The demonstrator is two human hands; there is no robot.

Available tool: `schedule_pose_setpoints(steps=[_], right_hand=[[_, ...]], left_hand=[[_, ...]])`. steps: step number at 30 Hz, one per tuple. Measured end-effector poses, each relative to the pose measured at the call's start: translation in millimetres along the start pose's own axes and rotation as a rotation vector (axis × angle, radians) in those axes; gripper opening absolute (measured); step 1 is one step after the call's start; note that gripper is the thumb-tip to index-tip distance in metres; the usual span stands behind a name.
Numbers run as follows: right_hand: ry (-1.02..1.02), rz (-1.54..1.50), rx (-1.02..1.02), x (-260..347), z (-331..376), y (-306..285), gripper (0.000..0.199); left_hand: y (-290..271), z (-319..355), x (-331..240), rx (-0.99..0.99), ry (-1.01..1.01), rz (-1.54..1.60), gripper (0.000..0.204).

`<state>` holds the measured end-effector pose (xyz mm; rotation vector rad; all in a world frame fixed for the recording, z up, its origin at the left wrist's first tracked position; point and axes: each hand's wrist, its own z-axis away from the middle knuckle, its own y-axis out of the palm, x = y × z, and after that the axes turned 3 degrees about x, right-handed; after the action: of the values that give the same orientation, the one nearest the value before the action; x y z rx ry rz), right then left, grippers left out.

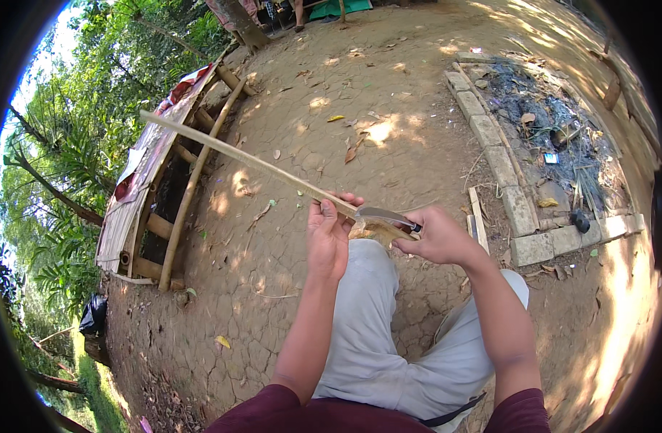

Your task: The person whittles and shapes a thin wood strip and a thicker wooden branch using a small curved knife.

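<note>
A long pale strip of split bamboo or wood (237, 154) slants from above my knees out to the far left. My left hand (331, 237) is closed round it near its close end, thumb on top. In my right hand (440, 237) is a knife (383, 215) with a dark handle, the fingers wrapped round it. Its curved metal blade points left, lying against the strip just right of my left hand. The strip's close end runs on beneath the blade toward my right hand. Both hands are over my legs in light grey trousers (363, 325).
Cracked bare earth with scattered leaves spreads around me. At the left stands a low bamboo platform (154, 173). On the right, blocks (486, 131) border a bed of ash and debris (554, 137). A pale wooden piece (478, 220) lies beyond my right hand. People's legs (298, 13) show at the top.
</note>
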<state>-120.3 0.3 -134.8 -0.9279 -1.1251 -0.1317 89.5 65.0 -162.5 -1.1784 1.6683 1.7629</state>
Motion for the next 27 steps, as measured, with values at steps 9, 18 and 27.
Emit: schedule_pose_setpoints(steps=[9,18,27], right_hand=[[-0.287,0.353,-0.599,-10.0,7.3,-17.7,0.032],[-0.332,0.428,-0.594,-27.2,8.6,-37.1,0.026],[-0.396,0.329,-0.667,-14.6,10.8,-35.1,0.038]], left_hand=[[-8.4,54.8,-47.1,-0.104,0.006,-0.925,0.029],[0.1,68.8,-107.0,0.205,0.825,-1.930,0.029],[-28.3,85.8,-116.2,0.359,-0.758,-1.070,0.040]])
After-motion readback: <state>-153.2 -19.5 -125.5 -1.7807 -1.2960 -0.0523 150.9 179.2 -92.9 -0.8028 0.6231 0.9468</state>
